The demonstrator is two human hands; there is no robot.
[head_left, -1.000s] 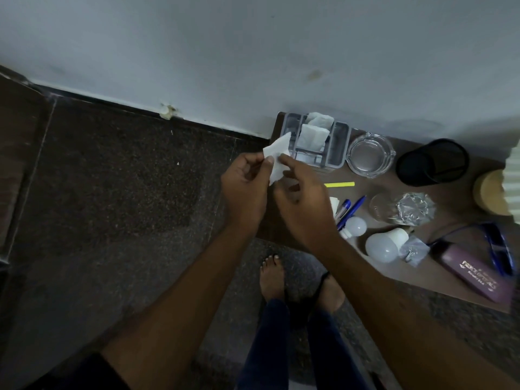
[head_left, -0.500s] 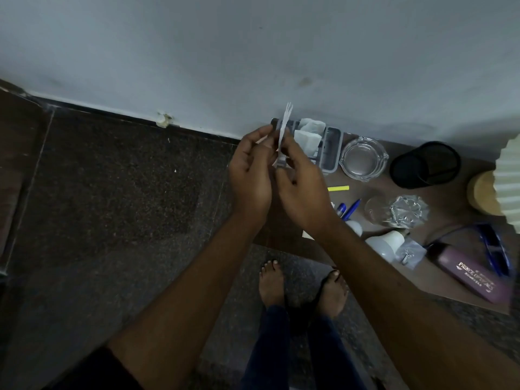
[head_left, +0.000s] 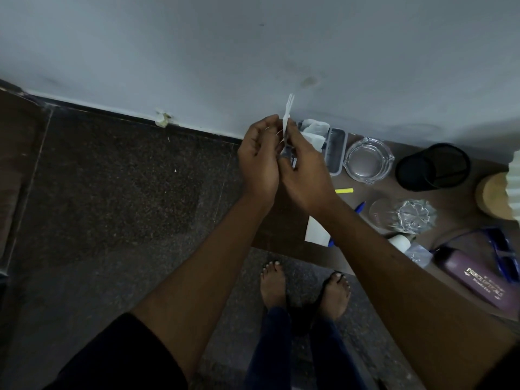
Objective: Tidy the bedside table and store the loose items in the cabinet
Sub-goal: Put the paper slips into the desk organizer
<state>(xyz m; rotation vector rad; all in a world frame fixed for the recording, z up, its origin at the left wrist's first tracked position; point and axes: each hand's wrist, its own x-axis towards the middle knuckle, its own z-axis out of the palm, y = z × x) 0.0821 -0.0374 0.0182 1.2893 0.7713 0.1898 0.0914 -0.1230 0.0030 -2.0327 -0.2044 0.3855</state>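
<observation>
My left hand (head_left: 260, 161) and my right hand (head_left: 305, 170) meet above the left end of the brown bedside table (head_left: 284, 229), both pinching a small white piece of paper (head_left: 287, 116) that stands on edge between the fingertips. Just behind them a clear compartment box (head_left: 336, 149) holds more white paper (head_left: 315, 130). Loose on the table lie another white paper (head_left: 316, 230), a yellow marker (head_left: 343, 190), a blue pen (head_left: 359, 206), a white bulb (head_left: 399, 241) and a purple spectacle case (head_left: 475, 280).
A glass ashtray (head_left: 368, 160), a black mesh pen cup (head_left: 434, 166), a cut-glass piece (head_left: 413, 215), blue glasses (head_left: 503, 257) and a lamp base (head_left: 495, 195) stand further right. The wall runs behind; dark stone floor (head_left: 112, 192) spreads left. My bare feet (head_left: 274, 282) stand at the table's front edge.
The paper went from spread flat between my hands to folded thin and held on edge. Both hands rose slightly toward the wall.
</observation>
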